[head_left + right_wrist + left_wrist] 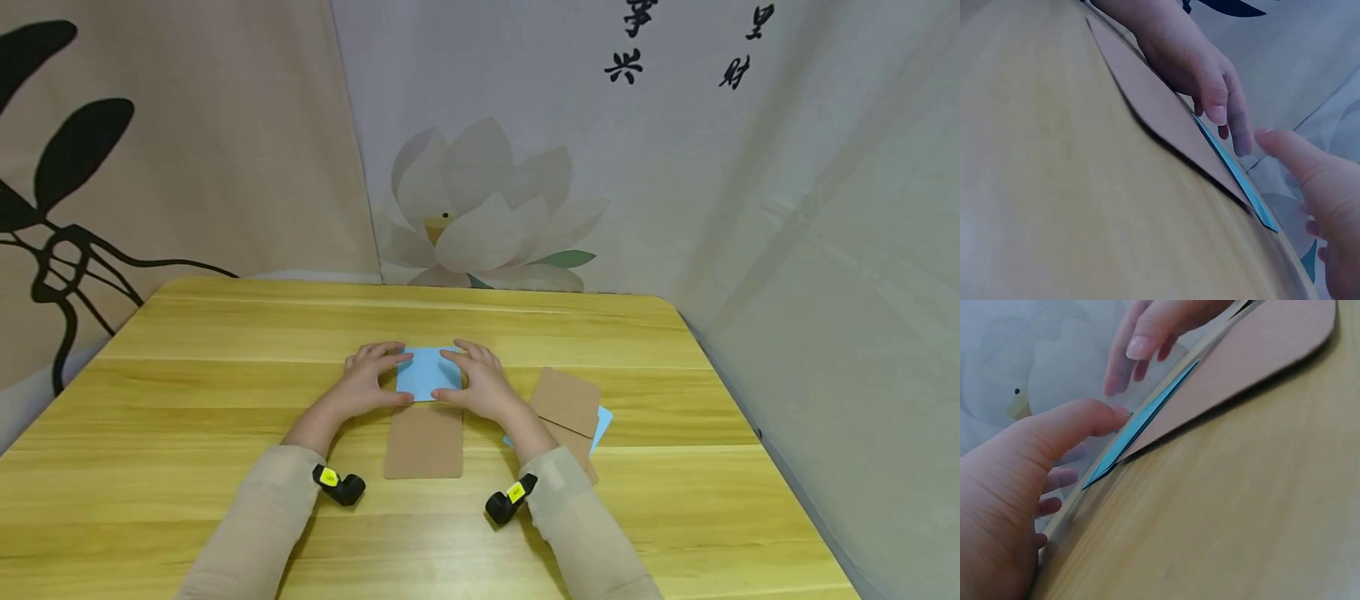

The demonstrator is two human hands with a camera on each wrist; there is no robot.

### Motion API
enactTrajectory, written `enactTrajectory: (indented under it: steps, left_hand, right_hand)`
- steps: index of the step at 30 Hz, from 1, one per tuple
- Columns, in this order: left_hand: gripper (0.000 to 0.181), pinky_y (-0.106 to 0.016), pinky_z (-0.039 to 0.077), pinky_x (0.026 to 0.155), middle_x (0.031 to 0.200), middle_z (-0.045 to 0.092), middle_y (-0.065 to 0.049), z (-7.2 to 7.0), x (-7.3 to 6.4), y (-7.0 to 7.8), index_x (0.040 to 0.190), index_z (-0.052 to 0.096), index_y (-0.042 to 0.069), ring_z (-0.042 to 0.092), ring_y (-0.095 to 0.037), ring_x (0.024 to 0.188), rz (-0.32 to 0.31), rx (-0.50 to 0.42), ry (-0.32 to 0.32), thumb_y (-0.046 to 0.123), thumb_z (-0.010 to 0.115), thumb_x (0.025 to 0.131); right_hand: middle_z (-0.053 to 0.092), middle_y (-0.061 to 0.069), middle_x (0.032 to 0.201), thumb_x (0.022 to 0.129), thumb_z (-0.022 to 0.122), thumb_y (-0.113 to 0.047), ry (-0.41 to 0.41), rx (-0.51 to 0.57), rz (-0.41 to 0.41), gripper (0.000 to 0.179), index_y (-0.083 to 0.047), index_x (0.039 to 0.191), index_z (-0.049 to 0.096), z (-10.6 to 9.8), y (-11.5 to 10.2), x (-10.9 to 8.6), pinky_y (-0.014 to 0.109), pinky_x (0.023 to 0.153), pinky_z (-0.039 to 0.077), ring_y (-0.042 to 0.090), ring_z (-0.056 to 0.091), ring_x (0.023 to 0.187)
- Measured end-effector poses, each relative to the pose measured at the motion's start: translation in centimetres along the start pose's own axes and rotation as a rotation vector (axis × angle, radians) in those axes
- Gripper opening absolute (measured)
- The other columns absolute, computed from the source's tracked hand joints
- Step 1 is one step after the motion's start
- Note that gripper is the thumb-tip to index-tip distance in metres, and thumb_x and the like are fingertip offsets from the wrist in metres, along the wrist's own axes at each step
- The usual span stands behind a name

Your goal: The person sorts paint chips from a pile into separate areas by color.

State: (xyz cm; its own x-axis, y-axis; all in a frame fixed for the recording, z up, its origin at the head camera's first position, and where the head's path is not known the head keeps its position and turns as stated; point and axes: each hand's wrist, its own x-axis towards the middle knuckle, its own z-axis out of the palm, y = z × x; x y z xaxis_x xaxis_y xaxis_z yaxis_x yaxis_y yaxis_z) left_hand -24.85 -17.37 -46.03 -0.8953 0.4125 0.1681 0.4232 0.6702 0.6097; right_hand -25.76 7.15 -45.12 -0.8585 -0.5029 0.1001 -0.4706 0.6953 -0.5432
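A light blue card (427,377) lies flat at the middle of the table, its near edge meeting a brown square card (424,446). My left hand (369,379) is at the blue card's left side, thumb and forefinger extended over its corners. In the left wrist view, the left thumb (1094,419) comes right to the blue card's surface. On the other side, my right hand (480,379) mirrors it, thumb over the near right corner and forefinger over the far right one. Its thumb (1291,147) shows raised over the blue card in the right wrist view.
Right of the right forearm lies a loose pile of brown cards (566,396) with a blue card (602,425) sticking out beneath, partly hidden by that arm. The wooden table (225,392) reaches back to a printed curtain (495,167).
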Motion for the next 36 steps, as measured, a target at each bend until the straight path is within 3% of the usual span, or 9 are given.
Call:
enactTrajectory:
  steps: [9,17,36]
  left_hand:
    - [0.074,-0.061,0.012,0.099,0.148,0.035,-0.015,0.1,-0.2,0.1,0.141,0.048,0.006,0.02,-0.038,0.135,0.016,-0.041,0.043,0.034,0.079,0.079]
    - [0.077,-0.059,0.013,0.099,0.147,0.037,-0.011,0.5,0.2,1.2,0.141,0.049,0.009,0.021,-0.036,0.135,0.046,-0.055,0.051,0.035,0.08,0.077]
    - [0.078,-0.058,0.016,0.098,0.146,0.04,-0.01,3.0,1.9,5.6,0.141,0.048,0.01,0.027,-0.033,0.132,0.191,-0.05,-0.032,0.038,0.08,0.076]
  right_hand:
    - [0.029,0.011,0.153,0.084,0.069,-0.049,0.061,0.026,-0.011,0.071,-0.018,0.143,0.047,-1.2,-0.4,-1.9,0.056,0.107,0.02,0.034,0.02,0.139]
    - [0.032,0.013,0.151,0.082,0.073,-0.046,0.091,0.018,-0.02,0.07,-0.015,0.141,0.05,-2.4,0.1,-3.8,0.055,0.107,0.019,0.035,0.023,0.138]
    - [0.032,0.012,0.15,0.079,0.075,-0.047,0.162,-0.026,0.018,0.072,-0.016,0.14,0.051,-5.5,3.9,-9.1,0.06,0.102,0.026,0.033,0.026,0.136]
